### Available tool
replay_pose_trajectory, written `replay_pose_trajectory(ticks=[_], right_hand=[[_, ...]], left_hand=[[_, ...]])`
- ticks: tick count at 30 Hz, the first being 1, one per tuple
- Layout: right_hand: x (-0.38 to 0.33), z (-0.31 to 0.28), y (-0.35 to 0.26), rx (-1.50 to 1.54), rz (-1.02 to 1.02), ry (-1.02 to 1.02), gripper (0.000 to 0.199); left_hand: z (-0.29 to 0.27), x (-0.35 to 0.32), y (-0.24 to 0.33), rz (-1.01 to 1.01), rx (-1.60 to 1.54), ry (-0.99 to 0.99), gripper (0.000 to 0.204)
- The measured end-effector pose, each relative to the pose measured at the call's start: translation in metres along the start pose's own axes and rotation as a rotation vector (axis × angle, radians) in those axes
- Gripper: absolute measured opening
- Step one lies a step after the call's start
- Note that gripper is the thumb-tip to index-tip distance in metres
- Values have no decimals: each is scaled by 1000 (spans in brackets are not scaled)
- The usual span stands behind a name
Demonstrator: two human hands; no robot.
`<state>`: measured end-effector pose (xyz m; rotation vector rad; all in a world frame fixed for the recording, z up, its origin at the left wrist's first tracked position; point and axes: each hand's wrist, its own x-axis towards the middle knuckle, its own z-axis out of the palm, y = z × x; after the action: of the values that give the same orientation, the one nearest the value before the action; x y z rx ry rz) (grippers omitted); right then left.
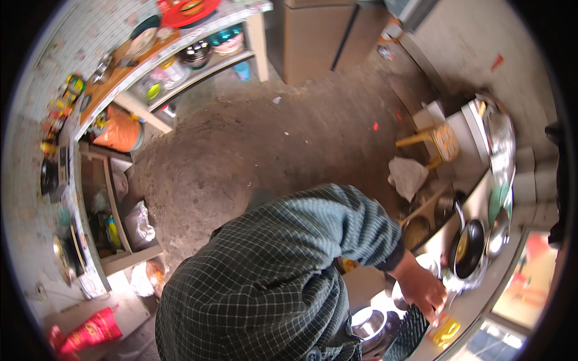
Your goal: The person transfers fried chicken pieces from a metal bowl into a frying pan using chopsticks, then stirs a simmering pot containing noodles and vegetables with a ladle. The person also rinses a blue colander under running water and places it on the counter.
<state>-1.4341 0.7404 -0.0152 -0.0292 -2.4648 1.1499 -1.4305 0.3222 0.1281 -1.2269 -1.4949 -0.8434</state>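
My left hand [423, 290] reaches over the counter on the right, its arm in a dark green checked sleeve. The fingers are bent downward and pressed together; what they hold, if anything, is too blurred to make out. Just beyond the fingertips is a yellow see-through container [446, 333]. Another checked sleeve [407, 338], my right arm's, comes up beneath that hand; my right hand itself is hidden. A shiny metal bowl [369, 322] sits below my left forearm, close to my body.
A black frying pan [468, 248] and a metal lid [498, 233] stand farther along the counter. Past them are a yellow stool [444, 142] and a white bag [407, 177]. A fridge [319, 42] is at the back; shelves [208, 63] and an orange bucket [119, 130] line the left.
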Motion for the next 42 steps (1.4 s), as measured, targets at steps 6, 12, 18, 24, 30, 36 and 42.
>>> replay_pose_trajectory(ticks=[6,12,18,24,30,36,42], right_hand=[[-1,160,-134,228,-170,-372,32],[-23,272,-217,254,-292,-677,35],[-64,396,-296,136,-676,-791,29],[-185,468,-424,295,-877,-1028,28],[-341,552,-560,352,-1145,-1133,27],[-501,602,-705,571,-1261,-1393,28],[-592,660,-761,317,-1227,-1715,26]], left_hand=[[-228,-132,117,-530,478,-216,62],[-348,-206,325,-1220,1008,-371,43],[-367,-179,504,-1621,1526,-234,49],[-367,-214,675,-1888,1770,-280,49],[-402,-256,778,-1937,2043,-121,50],[-516,-274,829,-1954,2367,337,50],[-690,-263,865,-1609,2091,1793,35]])
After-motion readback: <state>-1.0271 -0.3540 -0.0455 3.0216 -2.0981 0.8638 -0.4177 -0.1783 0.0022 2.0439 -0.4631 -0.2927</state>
